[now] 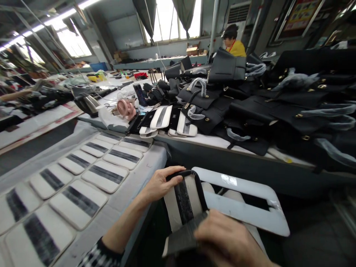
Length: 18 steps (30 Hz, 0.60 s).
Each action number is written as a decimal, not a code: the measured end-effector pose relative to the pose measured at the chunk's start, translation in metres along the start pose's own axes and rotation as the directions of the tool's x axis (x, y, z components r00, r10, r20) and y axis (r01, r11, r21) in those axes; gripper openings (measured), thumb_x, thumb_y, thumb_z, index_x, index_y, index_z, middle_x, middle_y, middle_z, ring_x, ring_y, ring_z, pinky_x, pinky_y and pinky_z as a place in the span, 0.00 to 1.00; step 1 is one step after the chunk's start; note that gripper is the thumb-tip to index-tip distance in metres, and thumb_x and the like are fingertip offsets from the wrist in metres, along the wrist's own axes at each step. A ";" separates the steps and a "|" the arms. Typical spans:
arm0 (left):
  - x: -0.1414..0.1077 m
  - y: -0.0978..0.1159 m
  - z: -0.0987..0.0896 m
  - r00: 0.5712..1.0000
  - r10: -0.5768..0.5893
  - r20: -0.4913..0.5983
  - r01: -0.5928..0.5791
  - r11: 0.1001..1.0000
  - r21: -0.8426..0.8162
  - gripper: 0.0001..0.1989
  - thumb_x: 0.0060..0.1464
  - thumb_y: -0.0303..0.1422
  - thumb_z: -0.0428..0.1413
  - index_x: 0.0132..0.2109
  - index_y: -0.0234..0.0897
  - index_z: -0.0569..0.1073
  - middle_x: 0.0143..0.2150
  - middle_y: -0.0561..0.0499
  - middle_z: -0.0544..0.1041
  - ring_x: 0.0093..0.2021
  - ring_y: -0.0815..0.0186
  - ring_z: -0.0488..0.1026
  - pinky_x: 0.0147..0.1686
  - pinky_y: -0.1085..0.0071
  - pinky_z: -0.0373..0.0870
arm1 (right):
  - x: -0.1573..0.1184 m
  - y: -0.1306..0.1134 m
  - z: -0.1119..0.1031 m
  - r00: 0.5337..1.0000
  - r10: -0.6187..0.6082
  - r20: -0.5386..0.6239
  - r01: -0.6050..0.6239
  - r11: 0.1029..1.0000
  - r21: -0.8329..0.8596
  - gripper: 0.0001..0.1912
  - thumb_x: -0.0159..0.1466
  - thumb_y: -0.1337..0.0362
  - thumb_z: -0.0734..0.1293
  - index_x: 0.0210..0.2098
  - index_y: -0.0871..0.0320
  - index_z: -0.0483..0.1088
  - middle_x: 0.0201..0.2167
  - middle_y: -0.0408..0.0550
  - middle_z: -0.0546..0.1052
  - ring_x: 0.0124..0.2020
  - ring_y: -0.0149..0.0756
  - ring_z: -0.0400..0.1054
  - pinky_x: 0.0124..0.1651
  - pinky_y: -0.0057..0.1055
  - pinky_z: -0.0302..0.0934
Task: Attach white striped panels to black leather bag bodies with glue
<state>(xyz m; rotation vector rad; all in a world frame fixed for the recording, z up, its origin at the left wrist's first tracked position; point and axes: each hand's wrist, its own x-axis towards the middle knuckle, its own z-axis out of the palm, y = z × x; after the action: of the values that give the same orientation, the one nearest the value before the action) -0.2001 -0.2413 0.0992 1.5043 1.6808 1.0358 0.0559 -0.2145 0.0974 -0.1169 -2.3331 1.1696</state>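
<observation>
One pink fan (126, 108); ten striped panels (105, 175) spread on the counter (130, 193) in front of the fan, mostly to its left; at least two more striped panels just right of it, the overlapped ones uncountable; nearer than the fan, on its right, two hands (164, 181), one black-edged piece (183, 202) and one white slotted board (244, 213); many black bags (229, 68) to its right, too heaped to count; one person in yellow (237, 48) behind, rightward.

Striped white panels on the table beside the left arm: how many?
10 panels visible: five along the table's right edge, five in the row left of them; more may be cut off.
</observation>
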 end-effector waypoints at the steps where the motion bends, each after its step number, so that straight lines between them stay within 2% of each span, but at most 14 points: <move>1: -0.002 -0.001 -0.001 1.000 -0.005 0.009 0.005 0.999 -0.043 0.19 0.61 0.45 0.52 0.54 0.42 0.75 0.56 0.50 0.75 0.58 0.57 0.69 0.60 0.65 0.62 | 0.010 0.000 -0.010 0.987 0.122 -0.104 -0.122 0.993 0.003 0.09 0.63 0.72 0.66 0.42 0.55 0.70 0.37 0.44 0.74 0.38 0.32 0.67 0.41 0.26 0.62; 3: -0.008 -0.004 -0.004 0.999 -0.020 0.030 0.024 0.987 -0.161 0.25 0.63 0.50 0.46 0.56 0.41 0.74 0.58 0.48 0.73 0.61 0.54 0.66 0.63 0.62 0.58 | 0.023 0.006 -0.019 0.912 0.320 -0.256 -0.321 0.946 0.041 0.13 0.58 0.74 0.70 0.40 0.55 0.70 0.40 0.44 0.73 0.41 0.33 0.66 0.44 0.28 0.61; 5: -0.015 -0.008 -0.006 0.997 -0.047 0.055 0.062 0.946 -0.318 0.35 0.61 0.57 0.39 0.58 0.38 0.72 0.61 0.44 0.70 0.62 0.50 0.64 0.64 0.57 0.57 | 0.026 0.017 -0.012 0.847 0.442 -0.295 -0.429 0.897 0.111 0.09 0.57 0.72 0.71 0.35 0.55 0.69 0.38 0.43 0.71 0.40 0.35 0.65 0.44 0.30 0.60; 7: -0.021 -0.011 -0.008 0.993 -0.067 0.093 0.103 0.879 -0.466 0.44 0.55 0.64 0.35 0.61 0.35 0.69 0.63 0.41 0.68 0.63 0.45 0.62 0.63 0.53 0.57 | 0.023 0.028 0.002 0.814 0.504 -0.290 -0.473 0.864 0.174 0.05 0.60 0.70 0.69 0.32 0.56 0.68 0.35 0.43 0.69 0.39 0.35 0.64 0.43 0.31 0.59; 10: -0.027 -0.009 -0.013 0.985 -0.058 0.163 0.141 0.819 -0.557 0.53 0.47 0.70 0.36 0.63 0.33 0.67 0.64 0.38 0.66 0.64 0.41 0.61 0.63 0.50 0.57 | 0.020 0.034 0.019 0.782 0.528 -0.332 -0.491 0.849 0.194 0.08 0.63 0.68 0.66 0.28 0.57 0.63 0.32 0.43 0.66 0.36 0.35 0.62 0.39 0.32 0.56; 14: -0.028 0.002 -0.022 0.970 -0.063 0.234 0.163 0.883 -0.439 0.48 0.47 0.67 0.48 0.64 0.37 0.64 0.65 0.41 0.65 0.65 0.42 0.58 0.64 0.54 0.55 | 0.022 0.035 0.026 0.748 0.541 -0.384 -0.509 0.839 0.192 0.10 0.63 0.68 0.65 0.27 0.57 0.60 0.29 0.41 0.65 0.33 0.33 0.61 0.36 0.31 0.54; 16: -0.028 0.004 -0.023 0.973 -0.087 0.214 0.161 0.921 -0.354 0.41 0.50 0.59 0.56 0.64 0.40 0.65 0.64 0.44 0.67 0.65 0.44 0.59 0.63 0.56 0.57 | 0.023 0.036 0.026 0.730 0.556 -0.398 -0.518 0.829 0.209 0.10 0.63 0.68 0.65 0.27 0.57 0.60 0.28 0.41 0.65 0.32 0.33 0.61 0.35 0.31 0.53; 18: -0.027 0.003 -0.019 0.980 -0.135 0.143 0.172 0.940 -0.293 0.33 0.52 0.50 0.59 0.62 0.43 0.67 0.62 0.47 0.69 0.62 0.48 0.63 0.60 0.59 0.61 | 0.025 0.037 0.026 0.705 0.578 -0.412 -0.530 0.815 0.235 0.11 0.63 0.67 0.65 0.26 0.56 0.60 0.27 0.40 0.65 0.30 0.33 0.60 0.33 0.31 0.53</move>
<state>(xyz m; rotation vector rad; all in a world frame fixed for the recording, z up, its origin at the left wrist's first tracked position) -0.2118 -0.2705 0.1096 1.1924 1.4519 1.0427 0.0161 -0.2030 0.0661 -1.0230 -1.8339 1.3391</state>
